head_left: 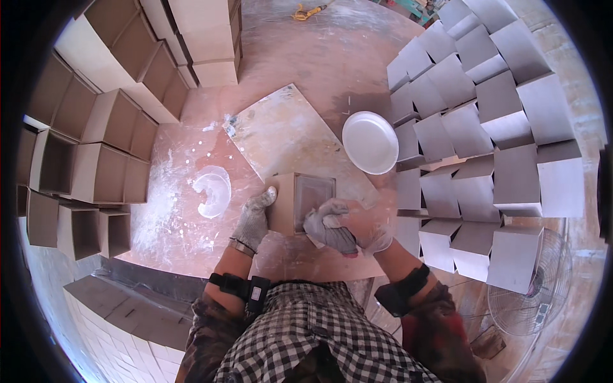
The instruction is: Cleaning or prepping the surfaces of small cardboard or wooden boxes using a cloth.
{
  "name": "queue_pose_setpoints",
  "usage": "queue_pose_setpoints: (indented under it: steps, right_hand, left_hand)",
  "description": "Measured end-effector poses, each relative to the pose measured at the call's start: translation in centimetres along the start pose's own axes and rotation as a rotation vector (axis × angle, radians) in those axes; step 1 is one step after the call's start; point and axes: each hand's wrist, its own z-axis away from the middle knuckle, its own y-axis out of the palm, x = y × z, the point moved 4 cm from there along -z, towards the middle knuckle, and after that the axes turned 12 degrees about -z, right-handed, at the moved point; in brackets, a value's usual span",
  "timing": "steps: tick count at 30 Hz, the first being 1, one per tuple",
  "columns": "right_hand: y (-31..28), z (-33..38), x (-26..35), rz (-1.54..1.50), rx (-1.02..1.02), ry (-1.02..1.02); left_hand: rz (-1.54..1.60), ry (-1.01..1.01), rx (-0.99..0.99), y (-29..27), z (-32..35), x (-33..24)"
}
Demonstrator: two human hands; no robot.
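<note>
In front of me a small brown box (282,203) stands tilted on the table, its greyish end panel with a raised rim turned up to the right. My left hand (255,214), in a pale knit glove, grips the box's left side, thumb on its upper edge. My right hand (333,226), in a similar glove with grey on it, is closed at the panel's lower right corner. Something whitish shows among its fingers, too unclear to name. Beneath and beyond the box lies a stained flat board (287,131). A white round dish (370,143) sits right of the board.
Open brown boxes (108,172) are stacked along the left. Rows of grey-looking boxes (504,115) fill the right side. A white smear (214,190) marks the reddish table (345,51). A yellow tool (310,11) lies at the far edge; a fan (533,293) stands lower right.
</note>
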Motion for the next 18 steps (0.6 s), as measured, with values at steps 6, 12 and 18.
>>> queue_pose_setpoints:
  steps: [6, 12, 18]
  right_hand:
    - [-5.7, 1.7, 1.0, -0.534, -0.255, -0.068]
    - [-5.0, 3.5, 0.7, -0.121, -0.333, -0.154]
    - [0.0, 0.6, -0.3, 0.611, -0.506, -0.134]
  left_hand:
    - [-0.019, -0.002, -0.031, -1.2, 0.0, 0.5]
    - [0.016, -0.016, 0.007, -0.3, 0.0, 0.3]
    - [0.010, -0.012, 0.014, 0.2, 0.4, 0.2]
